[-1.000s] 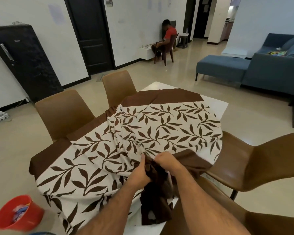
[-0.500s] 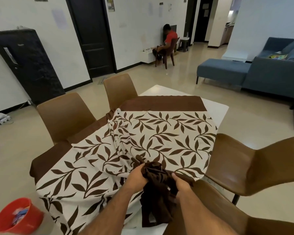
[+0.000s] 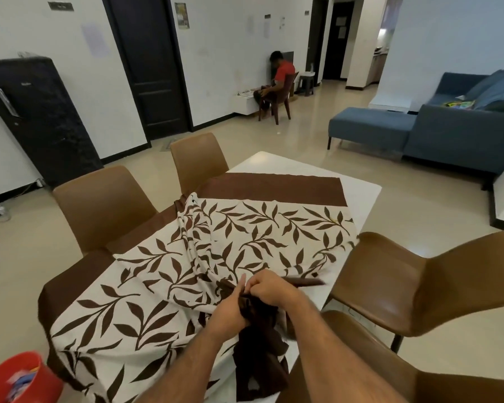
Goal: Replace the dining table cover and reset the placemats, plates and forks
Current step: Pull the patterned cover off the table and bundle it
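- Indoors, one white dining table carries one table cover, cream with brown leaves and a plain brown border.
- One cover only: it lies bunched and creased over most of the table, gathered toward the near edge, with the far right corner of the table bare.
- Two bare hands meet at the near edge of the table, touching each other.
- One left hand has its grip clamped on a dark brown bunch of the cover's border.
- One right hand has its fingers curled tight on the same bunch, just beside the left.
- A dark brown fold of the cover hangs down below both hands.
- Four brown chairs stand around the table: two on the far left side, one on the right, one at the near right corner.
- One red bucket sits on the floor at the lower left, with something blue inside it.
- One blue sofa stands at the far right of the room.
- One black cabinet stands by the left wall.
- One person in a red shirt sits on a chair far back by the wall.
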{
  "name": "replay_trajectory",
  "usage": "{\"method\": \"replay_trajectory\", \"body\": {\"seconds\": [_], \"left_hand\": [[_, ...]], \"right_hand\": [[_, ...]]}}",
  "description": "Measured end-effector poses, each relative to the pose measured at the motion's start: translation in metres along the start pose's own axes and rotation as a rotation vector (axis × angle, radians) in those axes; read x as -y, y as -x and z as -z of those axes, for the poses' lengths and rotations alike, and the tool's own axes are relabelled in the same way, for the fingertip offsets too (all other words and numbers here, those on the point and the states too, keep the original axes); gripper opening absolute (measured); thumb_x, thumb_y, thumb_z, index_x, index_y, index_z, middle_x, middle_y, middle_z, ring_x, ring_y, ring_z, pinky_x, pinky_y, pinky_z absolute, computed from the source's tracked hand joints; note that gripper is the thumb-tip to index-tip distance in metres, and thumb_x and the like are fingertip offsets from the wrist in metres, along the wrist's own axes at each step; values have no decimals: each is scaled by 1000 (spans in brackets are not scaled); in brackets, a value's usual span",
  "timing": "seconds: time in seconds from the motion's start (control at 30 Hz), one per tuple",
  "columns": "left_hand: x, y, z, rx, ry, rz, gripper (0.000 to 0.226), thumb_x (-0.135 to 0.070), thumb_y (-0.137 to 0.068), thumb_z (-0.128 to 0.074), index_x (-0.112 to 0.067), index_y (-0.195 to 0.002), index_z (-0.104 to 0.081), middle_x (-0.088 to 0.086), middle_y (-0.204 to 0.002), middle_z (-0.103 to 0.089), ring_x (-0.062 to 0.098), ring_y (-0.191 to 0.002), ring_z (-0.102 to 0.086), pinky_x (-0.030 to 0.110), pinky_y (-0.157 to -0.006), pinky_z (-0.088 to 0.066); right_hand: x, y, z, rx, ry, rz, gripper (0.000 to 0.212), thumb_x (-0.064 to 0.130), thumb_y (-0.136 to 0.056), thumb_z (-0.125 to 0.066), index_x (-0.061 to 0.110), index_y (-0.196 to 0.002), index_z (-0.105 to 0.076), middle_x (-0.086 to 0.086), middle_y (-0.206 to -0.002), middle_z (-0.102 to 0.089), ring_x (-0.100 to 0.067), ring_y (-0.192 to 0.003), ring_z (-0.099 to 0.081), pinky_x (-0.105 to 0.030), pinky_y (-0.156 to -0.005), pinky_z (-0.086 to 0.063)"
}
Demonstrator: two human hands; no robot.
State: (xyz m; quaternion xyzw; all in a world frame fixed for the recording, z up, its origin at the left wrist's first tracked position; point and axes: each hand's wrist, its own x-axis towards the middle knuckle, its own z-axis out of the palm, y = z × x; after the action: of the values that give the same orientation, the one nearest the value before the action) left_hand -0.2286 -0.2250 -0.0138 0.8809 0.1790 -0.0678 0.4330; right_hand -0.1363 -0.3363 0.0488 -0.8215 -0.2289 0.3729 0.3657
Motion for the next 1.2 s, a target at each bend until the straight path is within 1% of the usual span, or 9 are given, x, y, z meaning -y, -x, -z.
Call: {"method": "replay_trajectory", "body": {"seconds": [0.13,0.27,0.4,0.47,0.57,0.8,0.9,1.03,1.2], "left_hand": [[11,-7,-2,-22,52,8,23,-46,-83,-53,-51,-106,-53,-19,-105,-66,2,-103,-61,32,-100,-48],[6,-6,3,-65,72,6,29,-44,-81,-57,-49,-109,-54,-23,-108,-65,0,-106,-59,30,-104,-45],[-5,3,10,-21,124,-8,33,-19,-91,-64,-34,-118,-54,-20,-109,-62,1,-107,-58,11,-98,-41],[-5,5,10,32,120,-9,35,-16,-90,-65,-34,-117,-52,-19,-110,-60,2,-109,-57,13,-101,-39],[-5,6,8,75,92,3,32,-15,-92,-63,-31,-117,-54,-16,-110,-62,0,-104,-58,11,-98,-41],[-9,-7,5,-22,-36,68,37,-17,-86,-63,-18,-123,-59,0,-117,-67,17,-106,-63,32,-98,-49],[-11,-8,4,-81,27,123,39,-22,-85,-63,-16,-123,-58,1,-116,-65,22,-109,-62,30,-95,-50],[-5,-3,3,-47,206,132,49,-41,-81,-66,-24,-126,-56,-9,-110,-66,8,-101,-61,23,-90,-51],[13,9,10,76,241,201,113,-16,-75,-78,-20,-156,0,2,-147,-40,19,-132,-44,24,-105,-39]], "right_hand": [[-17,1,3,-70,-262,-56,31,8,-84,-50,26,-81,-75,1,-96,-69,-14,-94,-60,-28,-80,-49],[-80,-10,-7,-629,-552,-400,25,30,-80,-62,12,-98,-60,-5,-90,-62,-20,-78,-58,-40,-77,-55],[-151,-46,-26,-526,-1079,-540,116,41,-44,-97,11,-140,-41,-11,-124,-60,-36,-109,-62,-56,-91,-52],[-132,-44,-20,-502,-1149,-426,79,17,-68,-88,6,-134,-45,-16,-118,-63,-36,-100,-65,-53,-85,-55],[-87,-35,-7,-526,-1091,-303,28,-11,-80,-57,8,-100,-56,-19,-95,-61,-31,-84,-59,-44,-77,-53],[-22,-13,9,-130,-170,20,29,-1,-78,-53,16,-61,-37,-2,-60,-32,-15,-55,-38,-35,-54,-33],[-16,-6,10,99,-71,43,22,21,-72,-74,20,-81,-54,2,-81,-60,-12,-76,-58,-23,-66,-45],[-22,-11,3,178,125,26,93,45,-54,-89,18,-129,-41,1,-128,-52,-15,-113,-52,-29,-96,-46],[-26,-24,-14,180,231,-2,72,27,-57,-90,25,-118,-53,2,-115,-61,-18,-106,-58,-33,-89,-54]]}}
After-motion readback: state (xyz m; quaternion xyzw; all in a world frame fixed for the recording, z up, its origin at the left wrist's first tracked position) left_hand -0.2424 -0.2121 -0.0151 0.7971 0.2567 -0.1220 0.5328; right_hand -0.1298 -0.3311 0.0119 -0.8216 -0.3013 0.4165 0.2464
